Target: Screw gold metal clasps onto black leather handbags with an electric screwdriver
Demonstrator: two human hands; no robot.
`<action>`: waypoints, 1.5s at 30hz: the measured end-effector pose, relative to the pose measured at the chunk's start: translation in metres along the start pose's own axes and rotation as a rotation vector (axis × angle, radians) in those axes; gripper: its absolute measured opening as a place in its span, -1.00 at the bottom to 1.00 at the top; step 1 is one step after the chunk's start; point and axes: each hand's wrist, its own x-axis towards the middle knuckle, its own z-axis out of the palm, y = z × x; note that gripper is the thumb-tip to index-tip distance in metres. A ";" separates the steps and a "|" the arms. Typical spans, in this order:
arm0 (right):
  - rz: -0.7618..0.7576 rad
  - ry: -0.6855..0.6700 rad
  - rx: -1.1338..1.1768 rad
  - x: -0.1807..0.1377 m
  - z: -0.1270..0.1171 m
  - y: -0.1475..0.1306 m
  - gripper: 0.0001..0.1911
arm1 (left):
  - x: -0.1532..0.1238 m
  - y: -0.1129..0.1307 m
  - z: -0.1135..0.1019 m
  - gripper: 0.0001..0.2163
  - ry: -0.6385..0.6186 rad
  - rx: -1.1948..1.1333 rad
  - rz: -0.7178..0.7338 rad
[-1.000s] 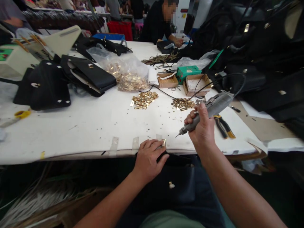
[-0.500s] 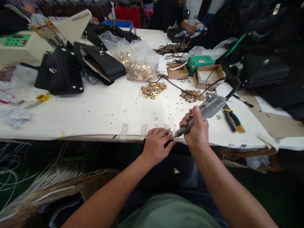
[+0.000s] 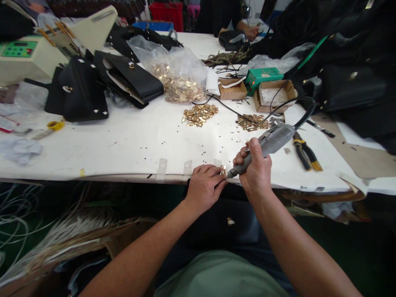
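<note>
My right hand is wrapped around a grey electric screwdriver, its thumb along the top. The tool slants down to the left, its tip beside the fingertips of my left hand. That hand is closed at the table edge, thumb and forefinger pinched together on the edge of a black bag. A small gold metal fitting shows by those fingers; whether they touch it is hard to see. Below, the bag lies over my lap with a shiny clasp facing up. The exact spot under the tip is hidden.
Two heaps of gold plates lie on the white table, near a plastic bag of fittings. Pliers rest at the right. Black handbags, small boxes and a green device stand farther back. Another person's hand shows beyond.
My left thumb has closed up toward the forefinger beside the screwdriver tip. The screwdriver stays almost in place, and the view has shifted slightly.
</note>
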 end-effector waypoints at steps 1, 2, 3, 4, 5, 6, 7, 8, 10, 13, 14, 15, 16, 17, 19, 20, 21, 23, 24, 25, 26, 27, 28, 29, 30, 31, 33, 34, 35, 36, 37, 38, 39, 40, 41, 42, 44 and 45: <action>0.000 0.000 0.005 0.000 0.000 0.000 -0.53 | 0.000 0.000 0.000 -0.82 -0.001 0.001 0.000; 0.001 -0.002 0.012 -0.001 -0.001 0.001 -0.53 | 0.000 0.000 0.000 -0.82 -0.002 0.002 0.000; 0.001 -0.004 0.020 -0.001 -0.001 0.001 -0.54 | 0.000 0.000 0.000 -0.82 -0.004 0.005 -0.001; 0.001 -0.005 0.026 -0.001 -0.001 0.001 -0.54 | 0.000 -0.001 0.001 -0.82 -0.006 0.008 -0.001; 0.000 -0.008 0.028 -0.001 -0.002 0.002 -0.55 | 0.000 -0.001 0.001 -0.82 -0.007 0.010 0.000; -0.003 -0.011 0.026 0.000 -0.002 0.002 -0.55 | 0.000 -0.001 0.001 -0.82 -0.009 0.012 0.002; -0.007 -0.013 0.021 0.000 -0.002 0.002 -0.54 | 0.000 -0.001 0.001 -0.82 -0.009 0.013 0.004; -0.010 -0.014 0.015 0.000 -0.002 0.003 -0.54 | 0.000 -0.001 0.001 -0.81 -0.008 0.013 0.005; -0.016 -0.015 0.008 0.001 -0.002 0.003 -0.54 | 0.001 -0.001 0.001 -0.81 -0.008 0.012 0.006; -0.017 -0.019 0.008 0.001 -0.003 0.003 -0.55 | 0.000 -0.002 0.001 -0.80 -0.007 0.011 0.005; -0.017 -0.020 0.007 0.001 -0.003 0.003 -0.55 | 0.000 -0.002 0.001 -0.81 -0.006 0.011 0.005; -0.018 -0.020 0.007 0.001 -0.003 0.003 -0.55 | 0.000 -0.002 0.002 -0.81 -0.007 0.013 0.004; -0.018 -0.019 0.007 0.001 -0.003 0.003 -0.55 | 0.000 -0.002 0.002 -0.81 -0.006 0.014 0.003; -0.020 -0.018 0.008 0.001 -0.002 0.003 -0.55 | 0.000 -0.002 0.002 -0.81 -0.005 0.017 0.002; -0.022 -0.017 0.013 0.000 -0.002 0.003 -0.55 | 0.000 -0.002 0.002 -0.81 -0.005 0.021 0.001; -0.020 -0.017 0.018 0.000 -0.002 0.003 -0.55 | 0.000 -0.002 0.002 -0.81 -0.004 0.021 0.001; -0.017 -0.018 0.024 0.000 -0.002 0.003 -0.56 | 0.000 -0.002 0.002 -0.81 -0.002 0.021 0.002; -0.011 -0.019 0.033 -0.001 -0.001 0.003 -0.56 | 0.000 -0.002 0.003 -0.81 0.003 0.018 0.004; -0.008 -0.019 0.035 -0.002 -0.001 0.003 -0.56 | 0.000 -0.003 0.003 -0.81 0.005 0.015 0.004; -0.006 -0.020 0.034 -0.002 -0.001 0.003 -0.56 | 0.000 -0.003 0.003 -0.81 0.007 0.013 0.004; -0.006 -0.021 0.031 -0.002 -0.001 0.003 -0.56 | -0.001 -0.003 0.003 -0.81 0.007 0.011 0.003; -0.006 -0.021 0.028 -0.002 -0.001 0.003 -0.56 | -0.001 -0.003 0.004 -0.81 0.007 0.010 0.001; -0.007 -0.021 0.025 -0.003 -0.002 0.003 -0.56 | -0.001 -0.003 0.004 -0.81 0.006 0.011 -0.001; -0.007 -0.022 0.026 -0.003 -0.002 0.003 -0.56 | -0.001 -0.003 0.004 -0.81 0.006 0.011 -0.002; -0.007 -0.023 0.030 -0.003 -0.002 0.003 -0.57 | -0.001 -0.003 0.005 -0.81 0.005 0.012 -0.003; -0.007 -0.024 0.036 -0.003 -0.002 0.003 -0.57 | -0.001 -0.003 0.005 -0.81 0.003 0.012 -0.003; -0.002 -0.027 0.048 -0.003 -0.002 0.003 -0.57 | -0.001 -0.003 0.005 -0.81 0.007 0.014 0.001; 0.003 -0.029 0.051 -0.003 -0.002 0.003 -0.57 | -0.001 -0.003 0.005 -0.82 0.011 0.015 0.001; 0.007 -0.030 0.052 -0.003 -0.002 0.004 -0.56 | -0.001 -0.003 0.004 -0.82 0.013 0.016 0.002; 0.009 -0.031 0.053 -0.003 -0.001 0.004 -0.55 | -0.001 -0.003 0.004 -0.82 0.014 0.017 0.003; 0.010 -0.030 0.056 -0.004 -0.001 0.005 -0.54 | -0.001 -0.003 0.004 -0.83 0.014 0.018 0.004; 0.011 -0.027 0.061 -0.004 -0.001 0.005 -0.54 | -0.001 -0.003 0.004 -0.83 0.012 0.018 0.003; 0.012 -0.025 0.068 -0.004 0.000 0.005 -0.54 | -0.001 -0.003 0.004 -0.83 0.010 0.019 0.002; 0.014 -0.024 0.077 -0.005 0.000 0.005 -0.54 | -0.001 -0.003 0.004 -0.83 0.011 0.019 0.001; 0.018 -0.026 0.086 -0.005 0.000 0.004 -0.54 | -0.001 -0.003 0.004 -0.83 0.013 0.020 -0.001; 0.020 -0.028 0.094 -0.005 0.000 0.003 -0.54 | -0.001 -0.003 0.005 -0.83 0.016 0.020 -0.002; 0.016 -0.033 0.109 -0.004 0.000 0.000 -0.55 | -0.001 -0.003 0.005 -0.83 0.017 0.019 -0.001; 0.011 -0.035 0.114 -0.003 0.000 -0.002 -0.55 | -0.001 -0.004 0.005 -0.83 0.016 0.019 0.001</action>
